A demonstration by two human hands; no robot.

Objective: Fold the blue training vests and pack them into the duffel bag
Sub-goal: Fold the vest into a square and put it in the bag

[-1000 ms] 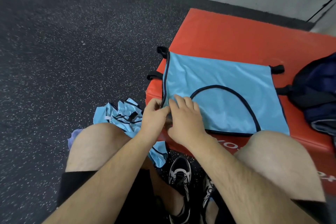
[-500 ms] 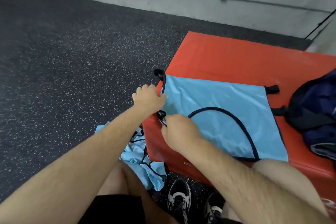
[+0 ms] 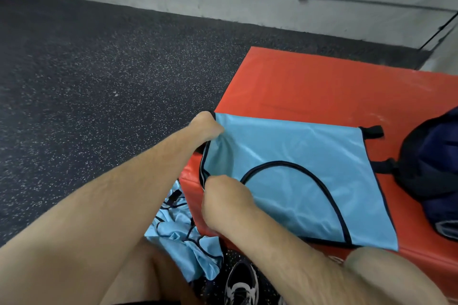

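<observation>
Floor [image 3: 99, 82], dark and speckled, fills the left of my feed. Across it my left arm reaches out almost straight. The left hand [image 3: 207, 129] ends in a fist at the far left corner of the vest [image 3: 297, 146]. Its fingers curl round the black-trimmed edge there, with the tips tucked out of my sight. Below that forearm, well short of those fingers, a pile [image 3: 183, 238] of more blue vests lies crumpled on the floor beside a shoe [image 3: 241, 285].

My right arm comes in from the lower right, with the back of the hand toward me. The right hand [image 3: 223, 195] grips the same left edge, nearer to me than the left fingers. Its fingers are curled in behind the knuckles, so I read a pinch on the trim but cannot tell how many fingers share it.

Rightward from both sets of fingers the vest spreads flat on the red mat [image 3: 309, 86], its black-piped curve starting just beside the right knuckles. Well to the right of the fingers, the navy bag [image 3: 431, 168] sits on the mat, just past the vest's right edge.
</observation>
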